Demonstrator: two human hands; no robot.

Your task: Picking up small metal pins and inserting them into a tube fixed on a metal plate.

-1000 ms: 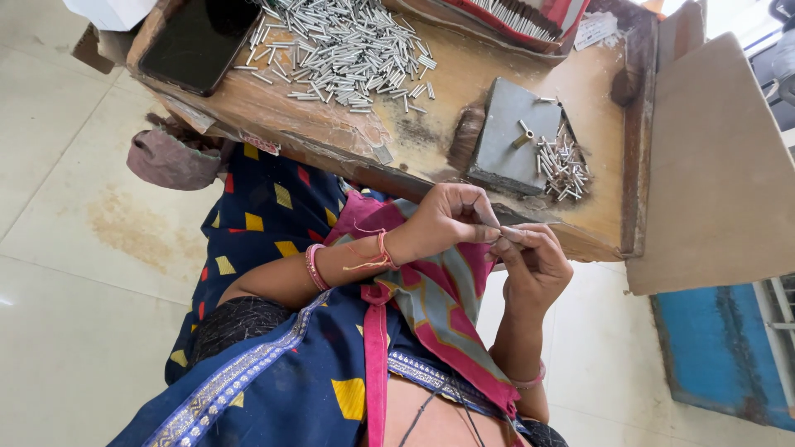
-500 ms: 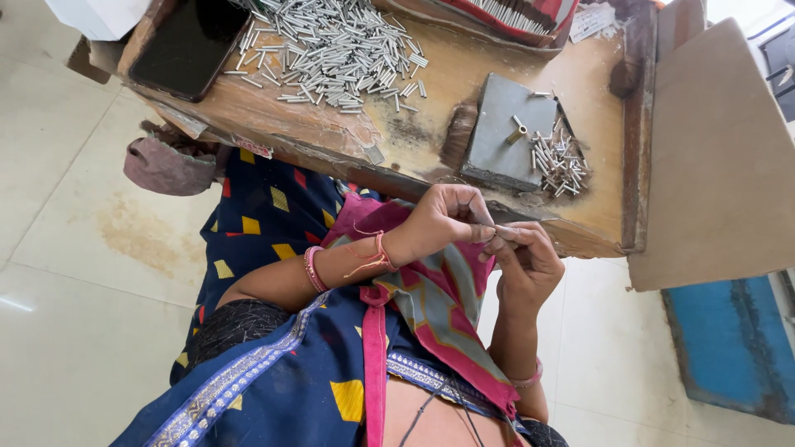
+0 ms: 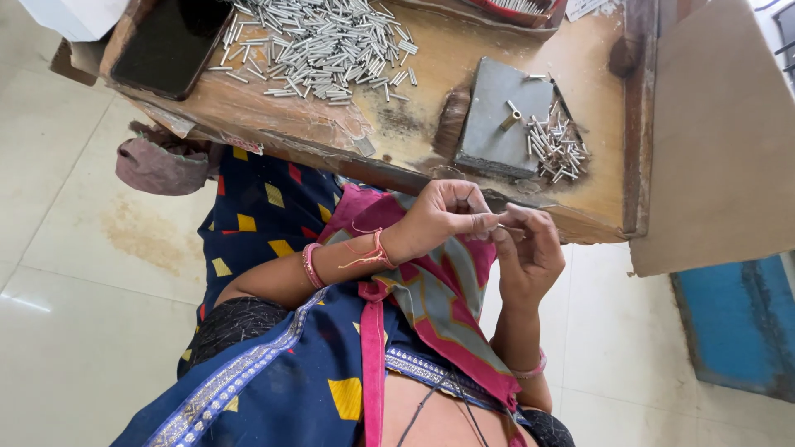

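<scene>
My left hand (image 3: 447,217) and my right hand (image 3: 527,252) meet fingertip to fingertip just below the front edge of the wooden table (image 3: 414,136). Between them they pinch a small metal pin (image 3: 503,227), mostly hidden by the fingers. My left wrist wears pink bangles and an orange thread. On the table right above my hands lies a grey metal block (image 3: 495,124) with a short brass piece (image 3: 509,119) on it. A small heap of metal pins (image 3: 556,145) lies beside the block.
A large pile of short metal tubes (image 3: 323,41) covers the table's far left part, next to a dark flat tray (image 3: 170,45). A red tray (image 3: 513,7) sits at the back. A cardboard sheet (image 3: 720,141) stands right, a blue panel (image 3: 737,323) below it. A cloth pouch (image 3: 161,165) hangs left.
Both hands stay together below the table edge, with only small finger movements on the pin. The view has shifted slightly.
</scene>
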